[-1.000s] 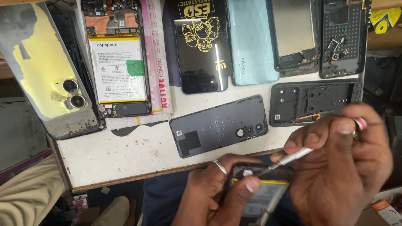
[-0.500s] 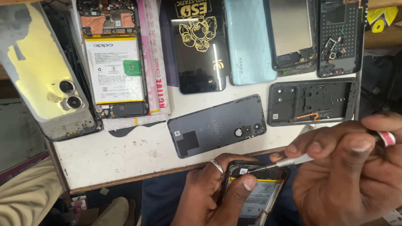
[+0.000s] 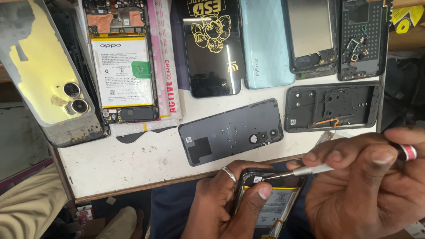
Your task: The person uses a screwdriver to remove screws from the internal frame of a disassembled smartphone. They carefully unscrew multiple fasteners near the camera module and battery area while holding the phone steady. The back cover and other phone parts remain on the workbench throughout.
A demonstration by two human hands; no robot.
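My left hand (image 3: 228, 201), a ring on one finger, grips an opened phone (image 3: 270, 201) below the table's front edge; its battery and top board are exposed. My right hand (image 3: 367, 181) pinches a small silver screwdriver (image 3: 310, 170) with a red and white cap. The screwdriver's tip touches the top edge of the phone's board. A dark grey back cover (image 3: 230, 131) with tiny screws on it lies on the white table (image 3: 133, 159) just beyond my hands.
On the table lie a yellow back panel (image 3: 44, 75), an opened phone with a white battery (image 3: 120, 71), a black printed cover (image 3: 212, 48), a light blue cover (image 3: 265, 44), two stripped phone bodies (image 3: 312, 35) and a black mid frame (image 3: 332, 108).
The view shifted slightly. My right hand lowered the screwdriver, and its tip now rests on the top of the held phone. The phone has come up further into view.
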